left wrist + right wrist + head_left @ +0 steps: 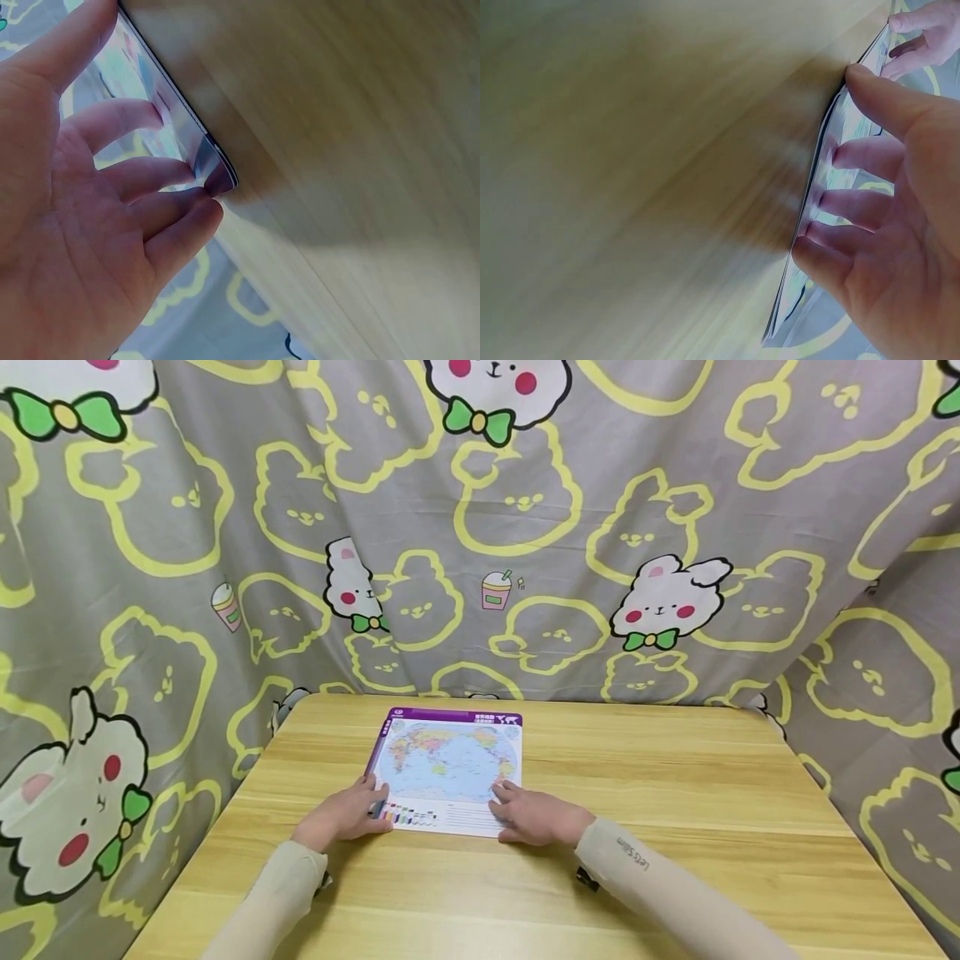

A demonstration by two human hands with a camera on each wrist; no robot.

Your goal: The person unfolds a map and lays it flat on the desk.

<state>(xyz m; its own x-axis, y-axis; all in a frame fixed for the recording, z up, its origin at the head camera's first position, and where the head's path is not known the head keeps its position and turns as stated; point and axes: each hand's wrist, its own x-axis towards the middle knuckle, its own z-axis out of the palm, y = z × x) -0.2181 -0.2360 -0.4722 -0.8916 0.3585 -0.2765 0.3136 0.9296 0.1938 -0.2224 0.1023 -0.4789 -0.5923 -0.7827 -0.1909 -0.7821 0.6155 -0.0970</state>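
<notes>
A thin, flat world map board [442, 760] with a purple top border lies on the wooden table, a colour legend and ruled lines along its near edge. At its lower left corner, my left hand [348, 814] touches the board with relaxed fingers. My right hand [540, 817] rests its spread fingertips on the right side, thumb by the near right corner. From the left wrist, several fingertips meet the board's glossy surface [180, 135] near a rounded corner. In the right wrist view the board [847, 120] shows a thin layered edge under the fingertips.
The wooden table [675, 777] extends on both sides of the board. Behind it and at the sides hangs a grey curtain [525, 635] printed with yellow outlines and white rabbits. Both forearms wear light sleeves [660, 877], with small black pieces near the wrists.
</notes>
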